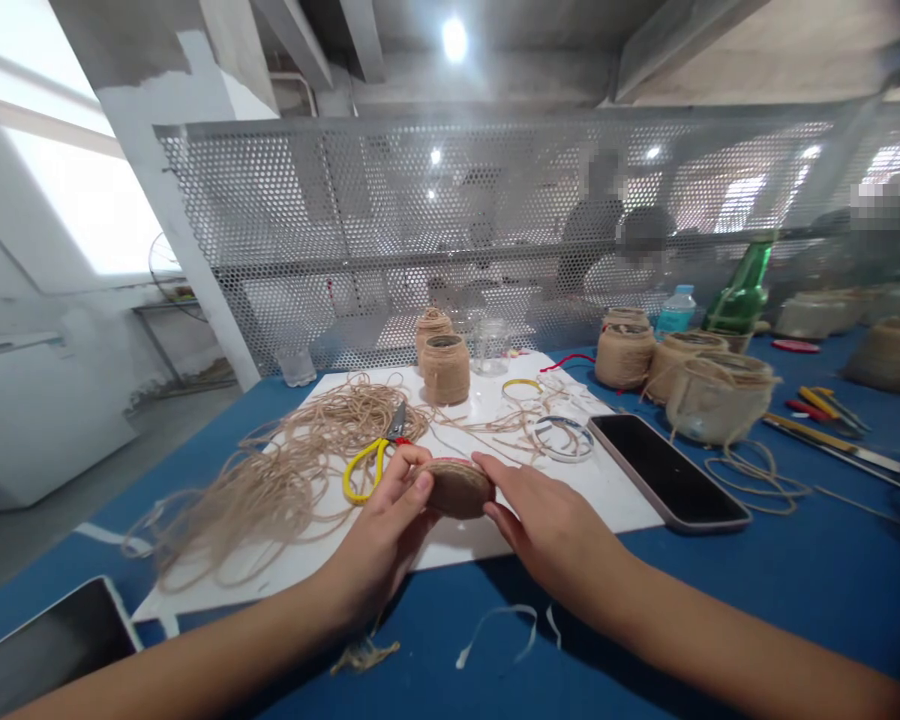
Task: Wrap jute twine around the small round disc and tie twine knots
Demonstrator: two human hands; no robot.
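I count one disc [461,492] between my two hands [391,518] [553,508]. Two twine-wrapped containers [447,372] [430,326] stand beyond them. One phone [667,470] lies to their right.

A craft workshop, by its look; bare grey ceiling beams [364,40] run above a perforated metal partition [285,220]; blurred people [589,240] show beyond it. The blue counter [810,560] carries loose twine [345,412], yellow-handled scissors [395,427] and several twine-wrapped jars [447,372].

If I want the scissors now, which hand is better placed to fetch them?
Left, I'd judge: the left hand is close beside the scissors, while the right hand is across the disc from them. Both hands hold the disc, so the right would need to keep it.
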